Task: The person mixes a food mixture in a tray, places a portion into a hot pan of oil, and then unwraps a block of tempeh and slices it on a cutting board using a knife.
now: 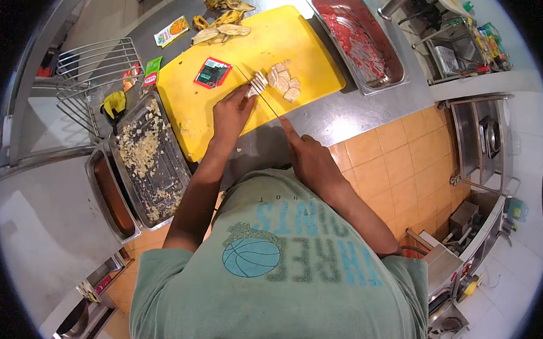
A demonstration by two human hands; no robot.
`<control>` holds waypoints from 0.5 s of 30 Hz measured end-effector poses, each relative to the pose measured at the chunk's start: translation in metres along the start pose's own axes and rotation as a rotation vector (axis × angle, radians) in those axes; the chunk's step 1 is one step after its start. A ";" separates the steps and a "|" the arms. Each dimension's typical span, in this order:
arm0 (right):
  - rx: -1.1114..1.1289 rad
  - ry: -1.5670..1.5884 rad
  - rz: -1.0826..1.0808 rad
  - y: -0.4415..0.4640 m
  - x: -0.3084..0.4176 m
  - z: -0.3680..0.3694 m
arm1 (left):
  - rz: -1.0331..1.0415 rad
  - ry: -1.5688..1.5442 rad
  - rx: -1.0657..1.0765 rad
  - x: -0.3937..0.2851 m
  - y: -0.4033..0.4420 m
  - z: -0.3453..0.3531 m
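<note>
On the yellow cutting board (pixel 311 51), my left hand (pixel 231 114) is closed, its fingertips on a pale piece of food (pixel 257 85) cut into thin strips. My right hand (pixel 312 160) grips a knife (pixel 269 105), its index finger stretched along the top of the blade. The blade lies across the board right beside the cut strips. Just right of them sits a small cluster of tan slices (pixel 284 81); their kind I cannot make out. A dark packet with a red edge (pixel 212 72) lies flat to the left of my hands.
Banana peels (pixel 228 30) lie at the board's far edge. A metal tray with red sauce (pixel 362 44) stands right. Left are a tray of chopped pale bits (pixel 142 142), a pan of brown liquid (pixel 110 194), a wire rack (pixel 95 68) and several packets (pixel 171 31).
</note>
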State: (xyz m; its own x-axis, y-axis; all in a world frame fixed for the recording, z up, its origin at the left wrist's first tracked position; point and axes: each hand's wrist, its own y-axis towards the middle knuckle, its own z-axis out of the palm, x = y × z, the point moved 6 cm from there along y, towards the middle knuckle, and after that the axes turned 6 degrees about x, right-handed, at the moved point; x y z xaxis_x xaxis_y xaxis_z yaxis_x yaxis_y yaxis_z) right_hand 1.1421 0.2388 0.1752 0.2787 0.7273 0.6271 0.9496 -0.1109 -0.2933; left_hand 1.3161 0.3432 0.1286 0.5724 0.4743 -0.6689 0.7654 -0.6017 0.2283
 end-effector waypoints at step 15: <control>0.119 -0.009 0.127 -0.002 0.008 -0.004 | -0.024 0.027 0.015 0.002 0.002 0.001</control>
State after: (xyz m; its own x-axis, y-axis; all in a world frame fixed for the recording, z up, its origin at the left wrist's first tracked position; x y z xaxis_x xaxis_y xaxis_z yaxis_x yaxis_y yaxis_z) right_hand 1.1434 0.2424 0.1837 0.3936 0.7189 0.5730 0.8828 -0.1218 -0.4537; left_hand 1.3185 0.3431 0.1268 0.5621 0.5058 -0.6543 0.7744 -0.5997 0.2017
